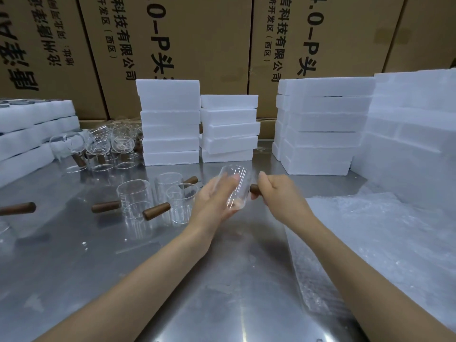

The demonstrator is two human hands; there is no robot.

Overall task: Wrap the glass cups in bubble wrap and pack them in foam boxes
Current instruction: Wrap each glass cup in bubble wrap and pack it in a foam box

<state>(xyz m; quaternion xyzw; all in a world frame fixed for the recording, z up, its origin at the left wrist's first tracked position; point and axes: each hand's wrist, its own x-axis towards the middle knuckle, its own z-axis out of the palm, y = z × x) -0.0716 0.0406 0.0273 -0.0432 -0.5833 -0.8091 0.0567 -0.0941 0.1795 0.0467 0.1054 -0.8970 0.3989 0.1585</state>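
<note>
A clear glass cup with a brown wooden handle hangs tilted above the steel table in the middle of the view. My right hand grips its wooden handle, fingers curled round it. My left hand cups the glass body from the left and below, fingers fairly straight against it. A sheet of bubble wrap lies on the table at the right. Stacks of white foam boxes stand behind.
Several more glass cups with wooden handles stand left of my hands, and another cluster sits further back left. Foam trays are stacked at the far left, more foam stacks at the right. Cardboard cartons form the back wall.
</note>
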